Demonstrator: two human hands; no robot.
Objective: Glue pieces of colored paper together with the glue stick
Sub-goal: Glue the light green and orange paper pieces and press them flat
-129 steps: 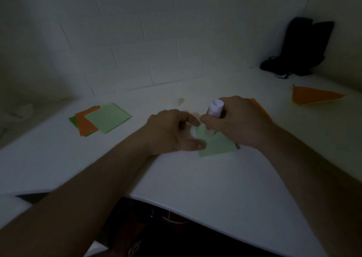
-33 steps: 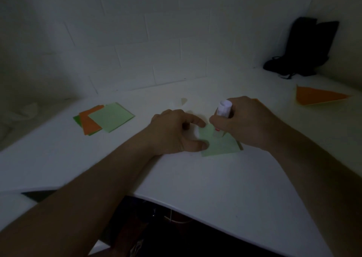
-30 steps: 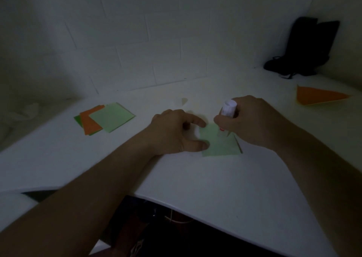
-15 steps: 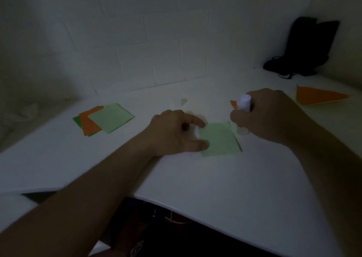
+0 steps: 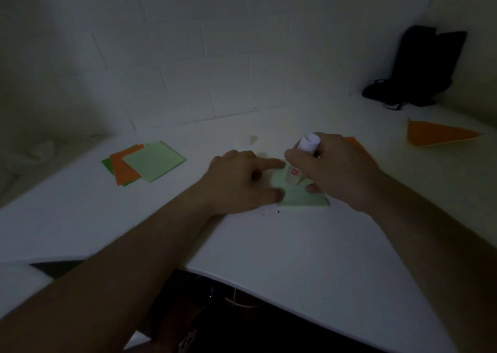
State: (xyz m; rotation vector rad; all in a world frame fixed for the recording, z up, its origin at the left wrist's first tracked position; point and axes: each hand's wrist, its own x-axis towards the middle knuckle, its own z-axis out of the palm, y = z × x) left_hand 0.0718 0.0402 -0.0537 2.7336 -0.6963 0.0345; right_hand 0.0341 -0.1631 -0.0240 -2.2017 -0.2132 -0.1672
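- The white cylindrical glue stick (image 5: 304, 153) is gripped by the curled fingers and thumb of the right hand (image 5: 338, 169), its lower end set down on the pale green square paper sheet (image 5: 298, 195), tilted with its top away from the person.
- The same sheet is pinned at its left edge by the left hand (image 5: 239, 182); the forefinger and thumb are spread apart and laid nearly straight, the other fingers are loosely bent.
- Only the sheet's near edge and part of its middle are seen; the rest is covered by the two hands.
- An orange paper corner (image 5: 355, 144) is seen just behind the right hand.
- Bare surface of the white table (image 5: 282, 247) lies between the sheet and the table's curved near edge.
- One fanned stack of paper squares (image 5: 142, 161) lies well apart to the left: three colours are counted, pale green on top, orange, darker green beneath.
- One folded orange paper triangle (image 5: 438, 135) lies far right.
- One black bag (image 5: 419, 67) is propped in the back right corner against the white brick wall (image 5: 188, 57).
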